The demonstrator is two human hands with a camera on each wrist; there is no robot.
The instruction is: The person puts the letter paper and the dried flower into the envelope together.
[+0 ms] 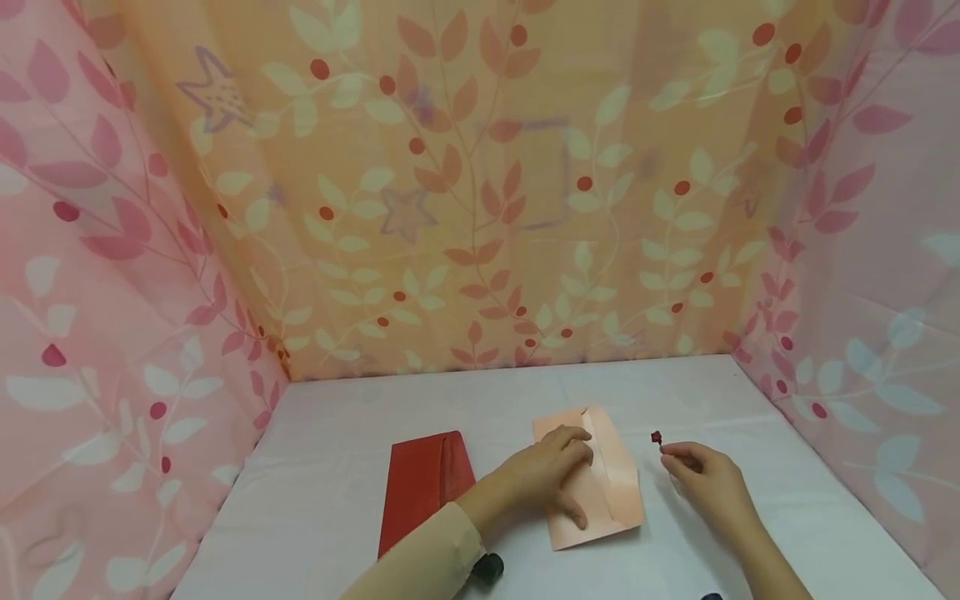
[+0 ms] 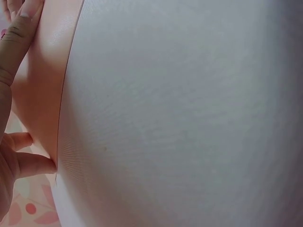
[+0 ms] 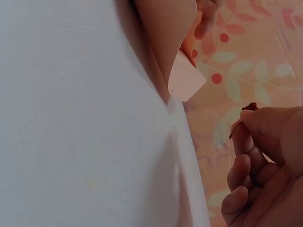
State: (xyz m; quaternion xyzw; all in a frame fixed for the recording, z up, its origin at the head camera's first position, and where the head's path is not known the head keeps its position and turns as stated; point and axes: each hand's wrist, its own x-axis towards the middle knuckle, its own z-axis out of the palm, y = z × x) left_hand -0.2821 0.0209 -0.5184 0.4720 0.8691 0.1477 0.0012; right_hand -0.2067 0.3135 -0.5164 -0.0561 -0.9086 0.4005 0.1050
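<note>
A peach envelope (image 1: 588,492) lies on the table with its flap (image 1: 615,467) unfolded to the right. Spread over it, my left hand (image 1: 551,475) rests with thumb and fingers apart; in the left wrist view the thumb (image 2: 18,40) lies on the paper and two fingertips reach the envelope's edge (image 2: 49,123). To the right of the envelope, my right hand (image 1: 708,479) pinches a small dark red dried flower (image 1: 656,437) by its thin stem, between thumb and index finger. The flower head (image 3: 251,107) shows just beyond the thumb tip in the right wrist view.
A red envelope (image 1: 412,483) lies left of the peach one, partly behind my left forearm. Beside that sleeve sits a small black object (image 1: 489,568), and another dark object (image 1: 712,597) shows at the bottom edge. Patterned curtains (image 1: 465,250) enclose the white table (image 1: 330,417).
</note>
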